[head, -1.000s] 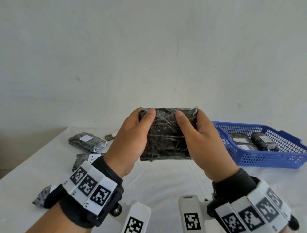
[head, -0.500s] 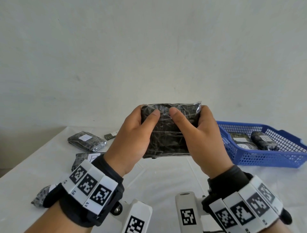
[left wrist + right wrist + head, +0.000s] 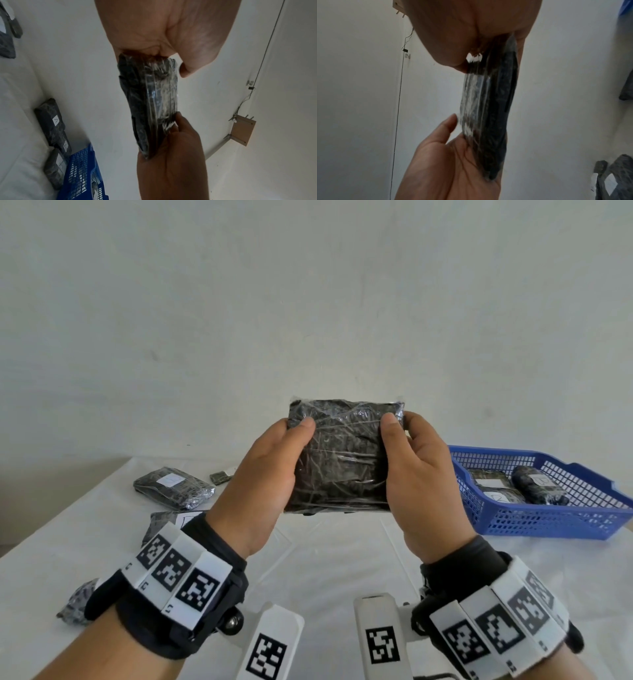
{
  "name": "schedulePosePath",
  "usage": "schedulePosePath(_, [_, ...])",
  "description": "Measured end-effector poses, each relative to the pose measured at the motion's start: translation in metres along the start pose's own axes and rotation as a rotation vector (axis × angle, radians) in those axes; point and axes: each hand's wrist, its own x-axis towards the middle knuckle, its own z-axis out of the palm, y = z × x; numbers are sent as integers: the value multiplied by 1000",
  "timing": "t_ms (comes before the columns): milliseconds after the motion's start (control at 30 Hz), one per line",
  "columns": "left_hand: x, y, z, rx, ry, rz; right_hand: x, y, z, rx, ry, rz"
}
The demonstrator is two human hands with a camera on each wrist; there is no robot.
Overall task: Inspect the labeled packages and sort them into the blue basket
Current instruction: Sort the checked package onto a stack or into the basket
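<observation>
Above the table (image 3: 325, 559), both hands hold a black wrapped package (image 3: 342, 460) upright by its side edges: left hand (image 3: 263, 484), right hand (image 3: 421, 484). Off to the right, well apart, sits the blue basket (image 3: 548, 518).

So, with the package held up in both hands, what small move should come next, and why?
Probably flip the package over: the face toward the head camera shows no white label. Both the left hand and right hand pinch its side edges, so a turn looks easy.

The package (image 3: 342, 460) is black with shiny clear wrap. The basket (image 3: 548, 518) is blue with little holes. The table (image 3: 325, 559) is white. The wristbands (image 3: 178, 573) have black-and-white square patterns.
</observation>
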Motion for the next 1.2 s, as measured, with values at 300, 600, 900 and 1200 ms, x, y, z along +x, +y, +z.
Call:
schedulePosePath(300, [-5,-2,6,137,14,127,-5,-6,5,-232,71,-139])
schedulePosePath(600, [-5,1,5,149,-12,122,-3,-1,6,-172,100,-70])
schedulePosePath(900, [-5,4,7,78,4,125,0,-2,2,-37,103,-125])
schedulePosePath(1200, [-7,8,10,4,50,106,-3,-2,1,-13,141,-109])
